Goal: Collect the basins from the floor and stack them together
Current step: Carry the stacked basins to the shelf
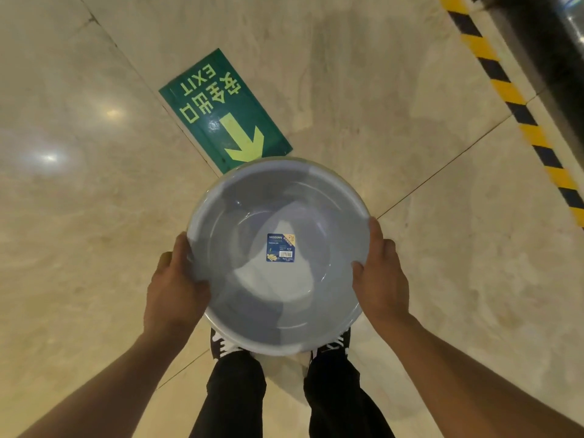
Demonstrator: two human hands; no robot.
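Warm dim light, floor (94, 216) glare; wide-angle distortion

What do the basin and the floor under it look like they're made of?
Basin: probably plastic, smooth grey-blue with a soft gloss, thin rolled rim and a retail sticker inside. Floor: looks like polished beige stone or marble-look tile, veined, with thin joints and mirrored lamp glare.
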